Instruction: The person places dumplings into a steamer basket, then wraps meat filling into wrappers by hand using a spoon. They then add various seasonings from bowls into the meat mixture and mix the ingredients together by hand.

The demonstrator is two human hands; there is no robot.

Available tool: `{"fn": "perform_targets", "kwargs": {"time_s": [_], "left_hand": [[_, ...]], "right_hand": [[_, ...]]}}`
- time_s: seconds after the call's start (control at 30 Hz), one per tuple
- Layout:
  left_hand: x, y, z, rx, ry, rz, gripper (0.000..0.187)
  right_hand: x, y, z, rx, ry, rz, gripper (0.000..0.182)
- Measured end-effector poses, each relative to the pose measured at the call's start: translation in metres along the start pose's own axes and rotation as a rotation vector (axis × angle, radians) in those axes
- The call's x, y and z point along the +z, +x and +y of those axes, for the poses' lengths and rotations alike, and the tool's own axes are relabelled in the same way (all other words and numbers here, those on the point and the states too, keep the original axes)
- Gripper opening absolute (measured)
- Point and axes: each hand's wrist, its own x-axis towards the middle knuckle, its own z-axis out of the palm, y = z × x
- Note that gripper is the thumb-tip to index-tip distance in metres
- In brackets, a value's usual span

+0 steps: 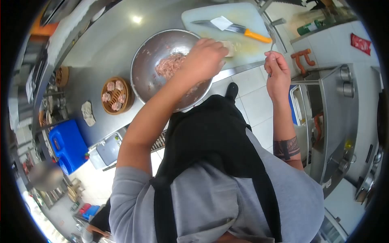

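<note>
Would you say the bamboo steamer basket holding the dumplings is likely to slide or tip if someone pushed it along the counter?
The bamboo steamer basket looks low and wide, so tipping seems unlikely. The steel counter appears smooth, so it would probably slide easily. It looks light, and its dumplings might shift.

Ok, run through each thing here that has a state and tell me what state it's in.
Metal bowl: holds pink minced filling.
Bamboo steamer: uncovered, four dumplings inside.
Knife: lying flat on the cutting board.
Left hand: closed on a dumpling wrapper over the bowl.
Right hand: grip shut on a thin metal utensil.
</note>
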Motion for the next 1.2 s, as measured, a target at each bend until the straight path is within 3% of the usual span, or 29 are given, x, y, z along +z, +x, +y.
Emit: {"fn": "perform_targets", "kwargs": {"time_s": [0.07, 0.13, 0.37, 0.77, 0.97, 1.07, 1.13, 1.17, 1.2], "left_hand": [[0.033, 0.033, -0.012, 0.055, 0.072, -0.130, 0.030], [0.056, 0.060, -0.018, -0.017, 0.214, -0.447, 0.034], [0.069, 0.089, -0.034, 0.047, 0.238, -0.625, 0.035], [0.050, 0.093, -0.028, 0.014, 0.219, -0.682, 0.022], [0.066, 0.077, -0.038, 0.215, 0.286, -0.599, 0.020], [0.060, 0.077, -0.039, 0.147, 0.197, -0.478, 0.013], [0.040, 0.081, -0.039, -0.117, -0.222, -0.363, 0.014], [0.028, 0.081, -0.038, -0.113, -0.221, -0.356, 0.014], [0.017, 0.080, -0.037, -0.258, -0.459, -0.331, 0.018]], "right_hand": [[-0.008, -0.008, 0.001, 0.006, 0.001, 0.024, 0.020], [-0.018, -0.015, 0.001, 0.006, 0.000, 0.052, 0.020], [-0.047, -0.033, 0.006, 0.038, -0.017, 0.102, 0.021], [-0.050, -0.032, 0.012, 0.071, 0.003, 0.094, 0.022], [-0.044, -0.033, 0.016, 0.087, 0.018, 0.079, 0.021], [-0.041, -0.034, 0.017, 0.105, 0.010, 0.081, 0.019], [-0.036, -0.031, 0.016, 0.111, 0.001, 0.082, 0.018], [-0.033, -0.029, 0.014, 0.144, -0.003, 0.056, 0.016], [-0.029, -0.026, 0.013, 0.178, -0.007, 0.029, 0.015]]}}
